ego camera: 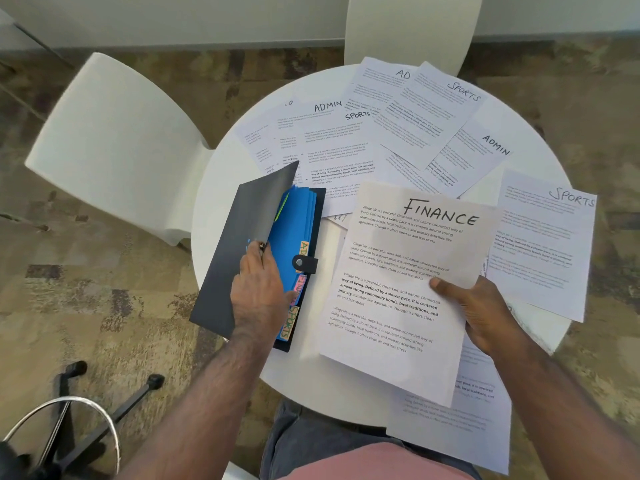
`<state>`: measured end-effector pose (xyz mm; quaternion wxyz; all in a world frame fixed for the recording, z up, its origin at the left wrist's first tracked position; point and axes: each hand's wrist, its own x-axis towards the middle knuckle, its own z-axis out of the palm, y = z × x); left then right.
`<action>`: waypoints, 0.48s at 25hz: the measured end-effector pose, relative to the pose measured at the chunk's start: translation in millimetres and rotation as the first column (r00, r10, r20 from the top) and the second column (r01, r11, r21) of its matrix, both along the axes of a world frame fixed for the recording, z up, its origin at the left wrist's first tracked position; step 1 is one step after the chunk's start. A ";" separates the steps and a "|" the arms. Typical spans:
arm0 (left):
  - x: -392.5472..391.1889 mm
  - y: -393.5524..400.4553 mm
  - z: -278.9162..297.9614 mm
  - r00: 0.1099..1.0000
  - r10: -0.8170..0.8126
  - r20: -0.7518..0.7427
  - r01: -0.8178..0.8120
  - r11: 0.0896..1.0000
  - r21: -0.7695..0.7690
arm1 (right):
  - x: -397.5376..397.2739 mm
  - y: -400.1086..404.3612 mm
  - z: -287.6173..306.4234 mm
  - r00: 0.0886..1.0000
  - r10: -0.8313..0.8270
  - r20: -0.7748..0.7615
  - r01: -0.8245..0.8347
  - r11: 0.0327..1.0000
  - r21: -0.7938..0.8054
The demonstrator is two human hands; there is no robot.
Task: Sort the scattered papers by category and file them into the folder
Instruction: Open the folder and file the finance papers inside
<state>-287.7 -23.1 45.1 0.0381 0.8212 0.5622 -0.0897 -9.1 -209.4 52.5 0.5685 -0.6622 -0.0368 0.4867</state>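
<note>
White printed paper headed FINANCE [408, 282] sits in your right hand [481, 313] at about five o'clock on the round white table [221, 188], thumb pinching its right edge on top, the other fingers hidden beneath. Just beside it at eight o'clock lies the dark grey expanding folder with blue dividers [298, 230]; your left hand [259, 292] curls round the folder's raised grey cover [242, 237], holding it open above the tabs marked ADMIN, FINANCE and SPORTS. Whether any sheets are already filed you cannot tell from here. Most of the job looks ahead of you: loose white sheets headed ADMIN and SPORTS [408, 129] overlap from ten to three o'clock, and more pages [450, 431] hang off the edge at five o'clock over your lap. Two white moulded chairs [114, 140] stand at nine and twelve.
</note>
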 end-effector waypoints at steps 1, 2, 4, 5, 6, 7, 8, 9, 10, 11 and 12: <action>0.5 -0.5 0.3 1.000 0.004 0.005 -0.004 1.000 -0.008 | 0.2 -0.2 0.0 1.000 -0.002 0.001 0.002 1.000 -0.001; 1.0 -1.0 0.8 1.000 0.010 0.021 -0.010 1.000 -0.015 | 0.3 -0.3 0.0 1.000 -0.003 0.001 0.003 1.000 -0.002; 2.2 -2.0 3.2 0.998 0.018 0.064 -0.016 0.999 -0.036 | -0.1 -0.5 0.8 1.000 0.001 -0.005 -0.001 1.000 -0.004; 2.6 -2.2 4.5 0.996 0.017 0.085 -0.013 0.999 -0.044 | -1.0 -0.1 1.5 1.000 0.004 -0.007 -0.004 1.000 -0.005; 2.7 -2.0 5.9 0.994 0.014 0.113 -0.009 0.999 -0.046 | -1.7 0.4 2.2 1.000 0.008 -0.010 -0.008 1.000 -0.007; 2.4 -1.8 7.5 0.989 0.016 0.144 -0.009 0.999 -0.047 | -2.3 1.1 3.1 1.000 0.016 -0.014 -0.016 1.000 -0.007; 2.6 -1.3 9.4 0.984 0.022 0.177 -0.012 0.999 -0.052 | -3.0 2.3 4.5 0.999 0.035 -0.023 -0.035 0.999 -0.006; 2.7 -0.9 11.5 0.977 0.030 0.211 -0.018 0.998 -0.061 | -4.1 4.1 6.4 0.997 0.068 -0.036 -0.068 0.998 -0.004; 3.1 -0.3 13.4 0.969 0.039 0.245 -0.021 0.997 -0.073 | -5.5 6.5 8.8 0.992 0.115 -0.048 -0.115 0.993 -0.006; 3.6 0.4 15.3 0.961 0.043 0.274 -0.021 0.996 -0.084 | -7.1 9.9 11.3 0.984 0.169 -0.058 -0.170 0.985 -0.014; 4.2 1.0 16.9 0.954 0.044 0.295 -0.017 0.995 -0.095 | -8.9 13.8 13.5 0.973 0.224 -0.059 -0.226 0.974 -0.031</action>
